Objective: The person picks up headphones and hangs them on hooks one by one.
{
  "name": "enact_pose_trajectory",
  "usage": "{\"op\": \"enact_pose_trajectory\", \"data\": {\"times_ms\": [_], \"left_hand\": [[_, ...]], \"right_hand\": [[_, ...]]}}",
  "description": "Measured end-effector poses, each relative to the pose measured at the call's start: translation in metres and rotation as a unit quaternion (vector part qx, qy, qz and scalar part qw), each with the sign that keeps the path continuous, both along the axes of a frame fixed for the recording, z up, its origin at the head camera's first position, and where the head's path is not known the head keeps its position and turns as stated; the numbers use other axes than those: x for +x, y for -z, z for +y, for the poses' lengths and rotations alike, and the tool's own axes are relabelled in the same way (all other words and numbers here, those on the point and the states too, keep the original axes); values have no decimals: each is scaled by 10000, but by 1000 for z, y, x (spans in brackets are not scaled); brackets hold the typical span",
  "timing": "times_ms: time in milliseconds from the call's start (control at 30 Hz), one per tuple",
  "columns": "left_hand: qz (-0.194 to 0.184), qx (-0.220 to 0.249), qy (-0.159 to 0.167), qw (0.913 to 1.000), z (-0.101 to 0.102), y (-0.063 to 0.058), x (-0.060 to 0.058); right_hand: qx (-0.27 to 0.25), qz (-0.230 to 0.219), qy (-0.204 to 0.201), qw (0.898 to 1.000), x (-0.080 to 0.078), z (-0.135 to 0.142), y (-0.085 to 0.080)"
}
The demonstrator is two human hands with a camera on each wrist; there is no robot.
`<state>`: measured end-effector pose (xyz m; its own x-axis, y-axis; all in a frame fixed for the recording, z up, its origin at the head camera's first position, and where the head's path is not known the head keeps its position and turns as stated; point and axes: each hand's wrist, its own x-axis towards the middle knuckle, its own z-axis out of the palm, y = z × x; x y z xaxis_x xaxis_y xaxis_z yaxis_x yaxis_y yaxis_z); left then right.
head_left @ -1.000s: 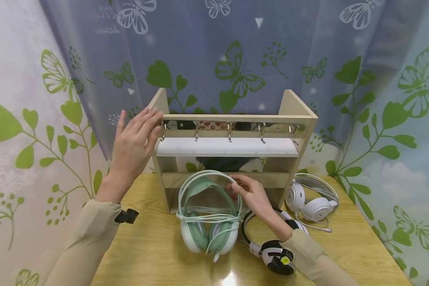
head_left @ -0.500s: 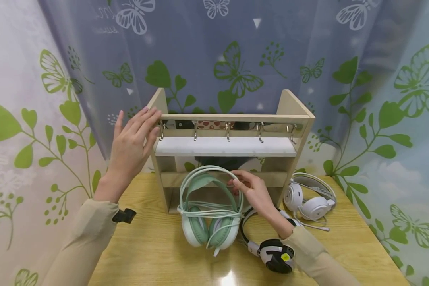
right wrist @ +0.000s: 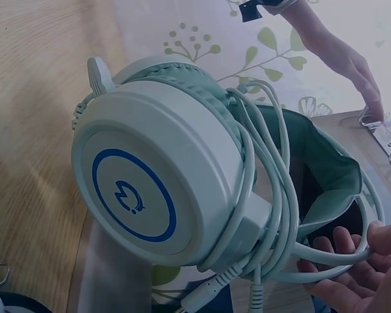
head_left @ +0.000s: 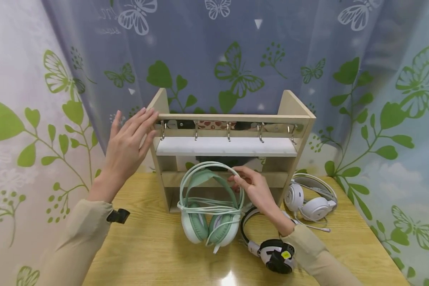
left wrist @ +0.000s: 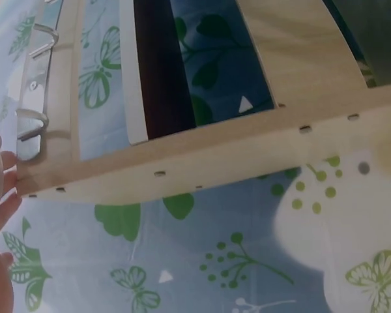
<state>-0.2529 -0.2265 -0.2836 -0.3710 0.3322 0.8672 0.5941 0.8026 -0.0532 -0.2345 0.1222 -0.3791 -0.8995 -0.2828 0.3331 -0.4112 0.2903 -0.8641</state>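
Head view shows me the right hand [head_left: 255,190] pinching the green headphones [head_left: 194,228] by one side of the band [right wrist: 329,257], held above the table [head_left: 139,254] before the shelf [head_left: 225,147]; the left hand [head_left: 128,149], fingers straight, touches the shelf's corner. I'd favour a firm pinch and slow moves, the wound cable [right wrist: 287,202] clear of the black-and-white headset [head_left: 275,254].

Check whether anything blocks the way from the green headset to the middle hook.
Nothing visible does. The right hand holds the green headset in front of the rack, below the middle hook; the left hand rests at the rack's left corner, off to the side.
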Motion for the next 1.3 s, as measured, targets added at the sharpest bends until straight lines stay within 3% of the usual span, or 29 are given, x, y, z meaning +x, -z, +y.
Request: {"op": "enact_pose_trajectory", "data": {"times_ms": [367,800,1300], "left_hand": [[37,-120,-263,9996,-16,2,0],[-43,229,-47,9997,-14,2,2],[-232,213,-131,9994,-14,1,4]], "right_hand": [[19,45,-52,10000,-1,-4,-10],[112,113,-74,9998,-4,-8,-19],[203,168,-84,9996,-2,-16,-26]]}}
